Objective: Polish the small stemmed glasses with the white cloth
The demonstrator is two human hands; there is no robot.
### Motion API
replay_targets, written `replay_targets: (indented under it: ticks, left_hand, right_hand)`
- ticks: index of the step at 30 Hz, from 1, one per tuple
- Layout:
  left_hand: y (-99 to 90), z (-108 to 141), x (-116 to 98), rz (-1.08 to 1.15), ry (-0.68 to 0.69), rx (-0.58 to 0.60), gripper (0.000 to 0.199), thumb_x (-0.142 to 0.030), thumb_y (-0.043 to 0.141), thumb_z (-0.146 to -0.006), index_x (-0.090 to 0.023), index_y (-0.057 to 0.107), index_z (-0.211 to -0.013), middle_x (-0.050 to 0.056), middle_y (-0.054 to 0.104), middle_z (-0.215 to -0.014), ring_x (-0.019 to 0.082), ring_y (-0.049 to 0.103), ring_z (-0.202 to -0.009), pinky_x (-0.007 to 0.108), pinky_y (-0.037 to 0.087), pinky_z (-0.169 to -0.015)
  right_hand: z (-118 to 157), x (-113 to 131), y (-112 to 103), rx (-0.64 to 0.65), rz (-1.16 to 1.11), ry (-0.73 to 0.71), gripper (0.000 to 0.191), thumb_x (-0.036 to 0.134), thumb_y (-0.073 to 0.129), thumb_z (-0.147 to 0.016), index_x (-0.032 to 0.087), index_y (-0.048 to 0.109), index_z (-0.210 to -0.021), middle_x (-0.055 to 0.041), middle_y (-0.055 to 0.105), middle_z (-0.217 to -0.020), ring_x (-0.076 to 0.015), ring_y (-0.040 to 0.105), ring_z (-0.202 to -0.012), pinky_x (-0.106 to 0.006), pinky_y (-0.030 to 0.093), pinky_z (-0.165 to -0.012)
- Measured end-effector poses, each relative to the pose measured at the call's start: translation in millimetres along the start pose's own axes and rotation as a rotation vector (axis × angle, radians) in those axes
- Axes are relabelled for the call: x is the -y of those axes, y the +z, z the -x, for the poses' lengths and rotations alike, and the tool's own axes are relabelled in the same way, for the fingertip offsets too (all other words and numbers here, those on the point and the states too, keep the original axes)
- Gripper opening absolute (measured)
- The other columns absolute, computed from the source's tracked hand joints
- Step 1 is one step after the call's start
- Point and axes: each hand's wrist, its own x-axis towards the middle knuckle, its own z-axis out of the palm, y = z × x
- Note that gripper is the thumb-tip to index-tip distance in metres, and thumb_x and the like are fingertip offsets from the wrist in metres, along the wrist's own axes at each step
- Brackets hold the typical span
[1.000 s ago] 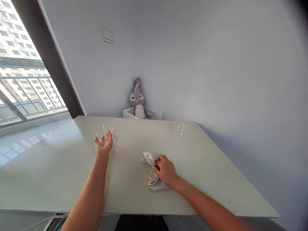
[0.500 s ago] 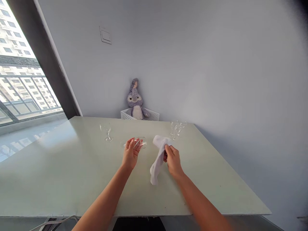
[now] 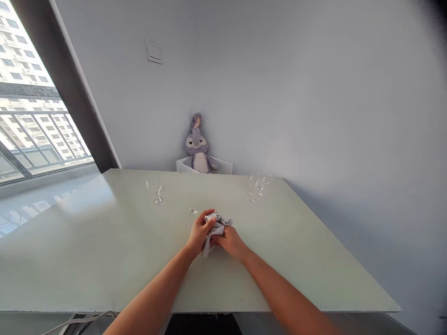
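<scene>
My left hand (image 3: 201,231) is closed around a clear stemmed glass, which is tipped on its side. The glass's foot (image 3: 193,211) shows beyond my fingers, while its bowl is mostly hidden by my hand and a white cloth. My right hand (image 3: 228,239) grips the cloth (image 3: 218,228), which is bunched against the glass between both hands. Whether the cloth goes inside the bowl I cannot tell.
One stemmed glass (image 3: 158,190) stands upright at the left on the pale table (image 3: 104,251). Several more glasses (image 3: 257,188) stand close together at the back right. Behind the table's far edge, a purple plush toy (image 3: 199,160) sits in a white basket (image 3: 225,168).
My right hand has brought the cloth leftward to the glass, and the hanging cloth is now bunched up. My left hand has moved slightly right and nearer with the glass.
</scene>
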Motion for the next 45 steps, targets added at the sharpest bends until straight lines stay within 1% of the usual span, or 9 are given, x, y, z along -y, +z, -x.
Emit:
replay_targets:
  ticks: [4, 9, 15, 18, 22, 27, 36, 41, 45]
  left_hand:
    - [-3.7, 0, -5, -0.088, 0.028, 0.019, 0.048, -0.043, 0.063, -0.069, -0.019, 0.055, -0.11, 0.004, 0.063, -0.085, 0.012, 0.057, -0.062, 0.023, 0.044, -0.056]
    - [-11.4, 2, -19, -0.022, 0.045, 0.185, 0.058, -0.03, 0.065, -0.069, -0.023, 0.047, -0.123, 0.009, 0.057, -0.114, 0.021, 0.056, -0.096, 0.032, 0.043, -0.082]
    - [-19.4, 5, -26, -0.044, 0.158, 0.276, 0.052, -0.026, 0.064, -0.072, -0.027, 0.049, -0.122, 0.008, 0.043, -0.133, 0.025, 0.045, -0.115, 0.038, 0.037, -0.094]
    - [-21.6, 5, -27, -0.053, 0.141, 0.306, 0.05, -0.026, 0.065, -0.072, -0.025, 0.051, -0.12, 0.009, 0.045, -0.131, 0.025, 0.046, -0.114, 0.039, 0.038, -0.094]
    - [-22.6, 3, -26, -0.028, 0.077, 0.264, 0.054, -0.028, 0.065, -0.071, -0.025, 0.049, -0.122, 0.011, 0.049, -0.126, 0.024, 0.051, -0.106, 0.037, 0.043, -0.087]
    - [-21.3, 1, -24, -0.127, -0.009, 0.177, 0.052, -0.039, 0.056, -0.077, -0.026, 0.044, -0.127, 0.003, 0.062, -0.082, 0.015, 0.058, -0.074, 0.034, 0.048, -0.073]
    - [-18.6, 6, -33, -0.14, 0.106, 0.277, 0.051, -0.031, 0.062, -0.074, -0.027, 0.049, -0.122, 0.009, 0.052, -0.122, 0.022, 0.05, -0.106, 0.035, 0.04, -0.09]
    - [-18.6, 3, -26, -0.189, 0.045, 0.21, 0.052, -0.041, 0.053, -0.079, -0.021, 0.045, -0.126, 0.001, 0.06, -0.068, 0.013, 0.055, -0.061, 0.028, 0.046, -0.063]
    - [-16.7, 2, -15, -0.402, 0.114, 0.105, 0.045, -0.047, 0.045, -0.081, -0.019, 0.056, -0.115, -0.001, 0.055, -0.058, 0.011, 0.049, -0.051, 0.024, 0.04, -0.054]
  right_hand:
    - [-6, -9, 4, 0.006, -0.255, 0.09, 0.019, 0.036, 0.061, -0.072, 0.017, 0.063, -0.072, -0.0021, 0.062, -0.061, -0.0162, 0.059, -0.055, -0.028, 0.047, -0.05]
    - [-8, -6, 0, 0.098, -0.665, 0.135, 0.028, 0.034, 0.068, -0.068, 0.015, 0.062, -0.088, -0.0033, 0.064, -0.071, -0.018, 0.062, -0.064, -0.032, 0.051, -0.056]
    - [-1, 2, -12, 0.255, -0.786, 0.123, 0.041, 0.05, 0.056, -0.074, 0.016, 0.057, -0.097, -0.0033, 0.062, -0.075, -0.0153, 0.06, -0.062, -0.027, 0.049, -0.05]
    - [1, 4, -11, 0.26, -0.708, 0.14, 0.043, 0.056, 0.049, -0.077, 0.018, 0.056, -0.096, -0.0018, 0.059, -0.072, -0.0139, 0.058, -0.057, -0.025, 0.047, -0.046]
    - [5, 8, -3, 0.168, -0.301, 0.028, 0.035, 0.048, 0.051, -0.078, 0.019, 0.057, -0.097, -0.0015, 0.058, -0.07, -0.0152, 0.058, -0.061, -0.03, 0.05, -0.056]
    - [9, 13, 0, -0.01, 0.184, -0.197, 0.03, 0.042, 0.056, -0.077, 0.024, 0.06, -0.1, -0.0055, 0.063, -0.091, -0.0216, 0.056, -0.091, -0.035, 0.046, -0.078]
    - [4, 10, -6, 0.083, -0.563, 0.112, 0.037, 0.051, 0.051, -0.077, 0.016, 0.058, -0.085, -0.0015, 0.06, -0.062, -0.015, 0.058, -0.052, -0.027, 0.046, -0.045]
    - [14, 13, 5, -0.042, -0.01, -0.082, 0.029, 0.044, 0.059, -0.073, 0.02, 0.063, -0.089, -0.0047, 0.064, -0.075, -0.0202, 0.061, -0.072, -0.031, 0.048, -0.061]
    - [13, 13, 3, -0.15, 0.14, -0.123, 0.026, 0.047, 0.057, -0.074, 0.022, 0.064, -0.075, -0.0035, 0.063, -0.064, -0.0183, 0.059, -0.061, -0.029, 0.046, -0.056]
